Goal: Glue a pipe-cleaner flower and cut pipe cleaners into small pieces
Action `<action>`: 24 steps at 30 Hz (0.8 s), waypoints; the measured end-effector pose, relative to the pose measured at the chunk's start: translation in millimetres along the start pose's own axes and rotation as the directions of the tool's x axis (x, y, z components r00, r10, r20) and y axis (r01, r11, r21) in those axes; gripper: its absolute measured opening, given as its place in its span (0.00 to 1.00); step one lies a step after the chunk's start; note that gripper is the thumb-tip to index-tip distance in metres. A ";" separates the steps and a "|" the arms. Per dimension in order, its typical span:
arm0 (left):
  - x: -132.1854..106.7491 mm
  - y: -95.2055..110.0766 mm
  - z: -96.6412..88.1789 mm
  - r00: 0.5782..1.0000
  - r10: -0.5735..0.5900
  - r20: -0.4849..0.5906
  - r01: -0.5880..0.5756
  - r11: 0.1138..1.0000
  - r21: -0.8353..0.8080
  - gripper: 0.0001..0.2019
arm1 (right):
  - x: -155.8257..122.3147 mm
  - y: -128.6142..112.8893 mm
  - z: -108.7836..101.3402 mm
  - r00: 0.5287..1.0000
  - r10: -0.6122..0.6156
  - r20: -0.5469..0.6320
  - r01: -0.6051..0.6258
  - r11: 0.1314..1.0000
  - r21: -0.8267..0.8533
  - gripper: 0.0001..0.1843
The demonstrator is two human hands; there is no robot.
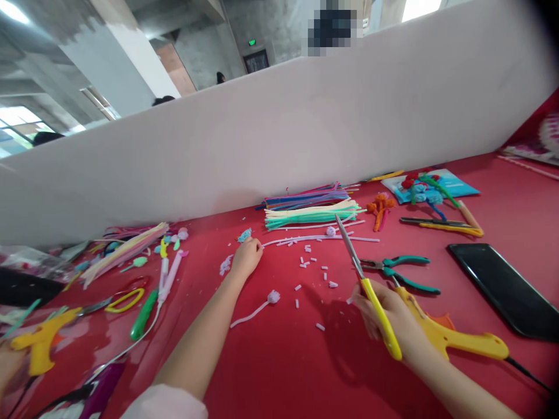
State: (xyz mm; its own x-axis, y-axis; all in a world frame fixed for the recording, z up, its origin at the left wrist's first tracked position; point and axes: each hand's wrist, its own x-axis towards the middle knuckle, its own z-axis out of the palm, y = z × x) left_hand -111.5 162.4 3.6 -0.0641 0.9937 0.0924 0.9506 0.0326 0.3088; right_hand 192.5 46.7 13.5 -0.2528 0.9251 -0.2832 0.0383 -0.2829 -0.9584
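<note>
My left hand (247,257) rests low over the table, fingers pinched at the left end of a lilac pipe cleaner (314,237). In my right hand (391,317) is a pair of scissors (379,317) with yellow handles, blades pointing up and away. Short lilac snippets (325,276) lie scattered between my hands. A lilac pipe cleaner with a fuzzy ball at its tip (273,297) lies nearer to me. Beside my left hand are a lilac curled tuft (226,265) and a light blue tuft (245,235).
Behind lie bundled pipe cleaners (312,215) along the white partition (279,134). To the right are pliers (406,273), a yellow glue gun (463,342) and a black phone (502,288). At far left another person's hand (11,364) is by a second glue gun (43,340).
</note>
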 end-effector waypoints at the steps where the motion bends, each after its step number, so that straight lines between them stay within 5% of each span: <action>1: -3.3 3.7 -1.6 1.000 0.014 0.015 -0.014 1.000 -0.011 0.05 | 0.3 0.3 -0.1 1.000 0.003 -0.002 -0.003 1.000 0.004 0.11; 7: -22.2 37.4 -3.1 0.946 0.247 0.209 -0.210 0.960 -0.183 0.05 | 2.3 1.7 0.0 1.000 0.008 -0.008 -0.008 1.000 0.002 0.09; 13: 4.7 62.5 24.7 0.961 0.270 0.065 -0.250 0.943 -0.220 0.09 | 2.9 2.2 -0.9 1.000 -0.013 0.012 0.013 0.999 0.031 0.08; 19: 15.0 70.6 35.3 0.941 0.327 0.089 -0.300 0.925 -0.233 0.07 | 0.4 -3.6 -0.9 1.000 0.007 0.008 -0.008 0.999 0.034 0.07; 24: 3.9 80.8 29.3 0.840 0.465 0.279 -0.373 0.869 -0.323 0.05 | -0.8 -7.0 -0.5 1.000 -0.002 0.010 0.001 0.999 0.047 0.07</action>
State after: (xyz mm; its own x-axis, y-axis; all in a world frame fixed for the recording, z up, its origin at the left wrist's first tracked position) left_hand -26.1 172.0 1.1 0.4727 0.8802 -0.0429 0.7521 -0.3776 0.5402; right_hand 192.9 48.1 20.4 -0.2626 0.9230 -0.2811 -0.0078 -0.2934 -0.9560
